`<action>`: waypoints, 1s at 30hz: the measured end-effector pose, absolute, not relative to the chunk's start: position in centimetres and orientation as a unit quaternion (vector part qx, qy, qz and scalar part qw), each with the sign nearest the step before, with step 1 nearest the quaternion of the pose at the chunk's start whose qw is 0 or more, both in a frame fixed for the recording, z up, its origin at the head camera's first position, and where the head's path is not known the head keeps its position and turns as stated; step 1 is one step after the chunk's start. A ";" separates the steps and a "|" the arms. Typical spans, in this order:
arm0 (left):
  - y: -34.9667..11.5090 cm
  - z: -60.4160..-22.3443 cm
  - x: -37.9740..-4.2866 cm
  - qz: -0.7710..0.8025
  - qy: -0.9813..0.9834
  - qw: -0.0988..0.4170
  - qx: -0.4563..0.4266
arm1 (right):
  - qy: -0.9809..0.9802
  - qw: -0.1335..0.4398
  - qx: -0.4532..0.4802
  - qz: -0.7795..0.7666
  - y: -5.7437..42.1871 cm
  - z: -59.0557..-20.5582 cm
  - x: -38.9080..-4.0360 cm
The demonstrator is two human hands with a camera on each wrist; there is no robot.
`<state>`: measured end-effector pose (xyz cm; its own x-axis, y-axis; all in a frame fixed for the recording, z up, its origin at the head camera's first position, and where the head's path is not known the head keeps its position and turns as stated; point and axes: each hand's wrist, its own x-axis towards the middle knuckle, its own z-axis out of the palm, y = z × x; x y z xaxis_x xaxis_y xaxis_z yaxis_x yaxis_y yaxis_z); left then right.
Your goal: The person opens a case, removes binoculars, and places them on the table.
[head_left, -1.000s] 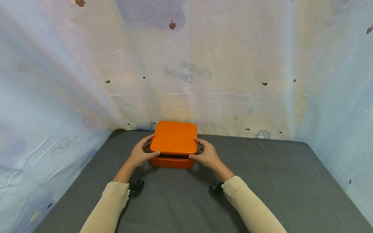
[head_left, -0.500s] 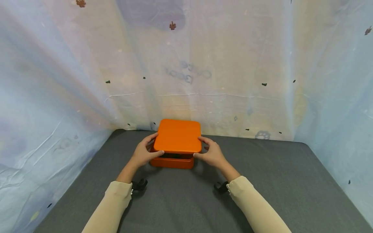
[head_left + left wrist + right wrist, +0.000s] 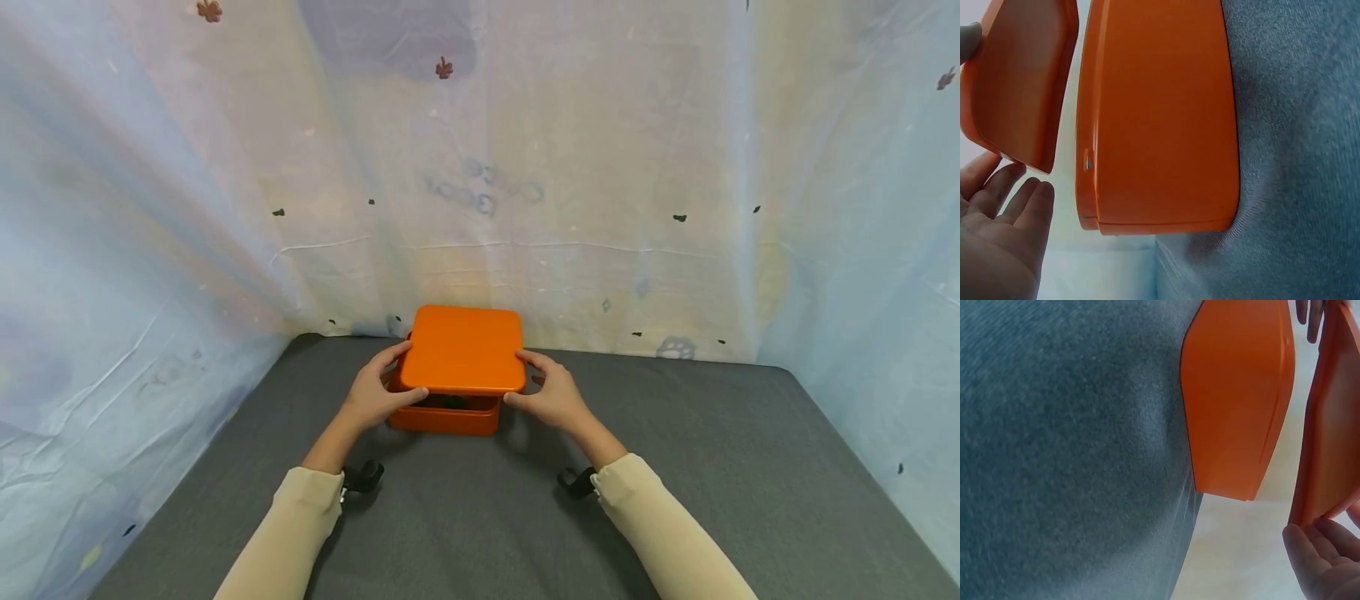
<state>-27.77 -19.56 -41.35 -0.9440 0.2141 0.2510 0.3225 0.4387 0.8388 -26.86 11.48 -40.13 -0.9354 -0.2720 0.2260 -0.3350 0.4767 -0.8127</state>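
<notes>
An orange lid (image 3: 467, 350) is held level above a deep orange box (image 3: 446, 421), lifted clear of its rim and offset a little to the right. My left hand (image 3: 373, 394) grips the lid's left edge, thumb at the near corner. At the opposite edge my right hand (image 3: 552, 397) holds it the same way. Both wrist views show a gap between the lid (image 3: 1019, 81) and the box (image 3: 1235, 394). Through the front gap a bit of something dark green shows inside the box; most of the inside is hidden under the lid.
The box stands on a grey cloth-covered table (image 3: 465, 517), close to its back edge. Behind and at both sides hangs a pale patterned curtain (image 3: 585, 150). A black band (image 3: 363, 477) sits at the left wrist, and another black band (image 3: 576, 482) at the right.
Both hands have raised the lid and carried it slightly to the right, widening the gap over the box front. The box has stayed in place.
</notes>
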 end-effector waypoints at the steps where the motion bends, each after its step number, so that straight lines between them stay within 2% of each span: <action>1: -19.5 -41.3 -27.8 -0.504 -0.848 0.055 -0.158 | -0.859 0.034 0.177 0.480 11.6 -40.1 -26.8; 16: -17.7 -41.2 -27.8 -0.515 -0.837 0.048 -0.179 | -0.862 0.046 0.182 0.471 13.3 -39.7 -26.6; 30: -16.5 -41.3 -27.8 -0.501 -0.845 0.063 -0.177 | -0.866 0.055 0.186 0.462 14.5 -39.7 -26.4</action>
